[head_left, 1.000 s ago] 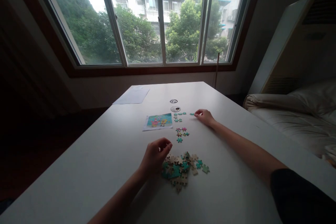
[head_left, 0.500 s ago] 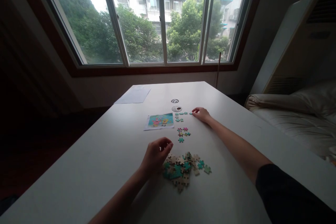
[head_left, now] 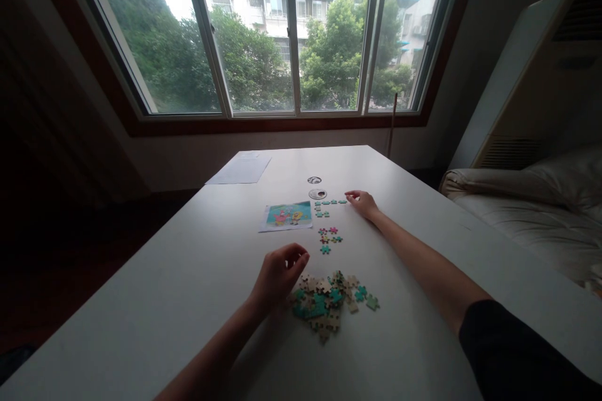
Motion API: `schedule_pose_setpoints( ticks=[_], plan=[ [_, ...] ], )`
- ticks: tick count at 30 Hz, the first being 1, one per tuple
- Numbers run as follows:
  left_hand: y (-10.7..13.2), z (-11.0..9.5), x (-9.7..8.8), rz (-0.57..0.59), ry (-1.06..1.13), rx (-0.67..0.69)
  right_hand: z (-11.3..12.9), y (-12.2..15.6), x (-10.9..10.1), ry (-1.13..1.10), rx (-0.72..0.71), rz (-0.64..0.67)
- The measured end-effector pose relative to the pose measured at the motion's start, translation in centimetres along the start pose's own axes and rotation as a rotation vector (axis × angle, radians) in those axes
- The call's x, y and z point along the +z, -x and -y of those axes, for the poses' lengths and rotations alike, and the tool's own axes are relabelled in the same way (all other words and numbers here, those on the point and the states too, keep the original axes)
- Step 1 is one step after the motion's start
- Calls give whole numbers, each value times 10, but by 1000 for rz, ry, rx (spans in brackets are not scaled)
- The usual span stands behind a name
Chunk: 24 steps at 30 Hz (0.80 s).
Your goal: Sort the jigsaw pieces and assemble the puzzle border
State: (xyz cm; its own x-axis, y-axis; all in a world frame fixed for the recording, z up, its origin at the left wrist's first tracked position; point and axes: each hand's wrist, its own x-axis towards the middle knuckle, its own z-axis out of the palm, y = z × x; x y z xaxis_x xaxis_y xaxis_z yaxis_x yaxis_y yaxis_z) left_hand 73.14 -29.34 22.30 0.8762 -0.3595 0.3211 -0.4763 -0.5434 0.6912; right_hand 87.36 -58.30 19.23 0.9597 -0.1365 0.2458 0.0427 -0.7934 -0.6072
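Note:
My left hand (head_left: pixel 283 270) hovers at the upper left edge of a heap of jigsaw puzzle pieces (head_left: pixel 324 305). Its fingers are curled with the thumb close to the fingertips; anything between them is hidden. My right hand (head_left: pixel 362 202) is farther out, just right of a row of teal puzzle pieces (head_left: pixel 334 202). Its fingers are slightly apart, and no piece shows in them. The row's rightmost piece (head_left: pixel 343 202) lies beside the fingertips. Nearer the heap lies a small group of pink, yellow and teal pieces (head_left: pixel 331 236).
A colourful cartoon picture sheet (head_left: pixel 288 216) lies left of the rows. Two round grommets (head_left: pixel 318 194) sit in the white table (head_left: pixel 404 326). Papers (head_left: pixel 239 169) lie at the far left corner. A padded seat (head_left: pixel 512 213) stands to the right, below a window.
My right hand has drawn back slightly from the row's rightmost piece and let it go on the table. My left hand has hardly moved.

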Motion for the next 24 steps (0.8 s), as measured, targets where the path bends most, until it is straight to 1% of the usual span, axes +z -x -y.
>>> schedule_pose_setpoints(
  ticks=[3, 4, 6, 10, 11, 12, 13, 14, 16, 17, 19, 21, 22, 24],
  plan=[
    [1, 2, 0, 0, -7, 10, 3, 12, -7, -65, -33, 46],
    [1, 2, 1, 2, -7, 13, 5, 19, -10, -87, -49, 85],
    [2, 2, 2, 10, -6, 18, 9, 35, -19, -130, -86, 203],
    [3, -2, 4, 21, -22, 41, 21, 78, -46, -170, -139, 511],
    [3, -4, 5, 23, -33, 51, 25, 90, -53, -167, -158, 614],
    [4, -5, 5, 26, -49, 64, 29, 101, -60, -149, -189, 760],
    [4, -6, 4, 27, -74, 83, 33, 112, -67, -117, -208, 862],
    [5, -7, 4, 23, -109, 107, 39, 123, -72, -79, -221, 926],
    [7, -8, 2, 11, -196, 166, 50, 142, -80, -1, -245, 968],
    [8, -9, 1, 9, -234, 195, 55, 150, -82, 40, -267, 955],
    [11, -10, -1, 16, -282, 240, 65, 163, -82, 131, -328, 880],
    [13, -10, -2, 32, -297, 267, 71, 170, -80, 207, -381, 800],
    [13, -11, -3, 40, -301, 276, 72, 172, -78, 223, -395, 786],
    [14, -11, -2, 55, -309, 293, 71, 171, -76, 205, -399, 819]
  ],
)
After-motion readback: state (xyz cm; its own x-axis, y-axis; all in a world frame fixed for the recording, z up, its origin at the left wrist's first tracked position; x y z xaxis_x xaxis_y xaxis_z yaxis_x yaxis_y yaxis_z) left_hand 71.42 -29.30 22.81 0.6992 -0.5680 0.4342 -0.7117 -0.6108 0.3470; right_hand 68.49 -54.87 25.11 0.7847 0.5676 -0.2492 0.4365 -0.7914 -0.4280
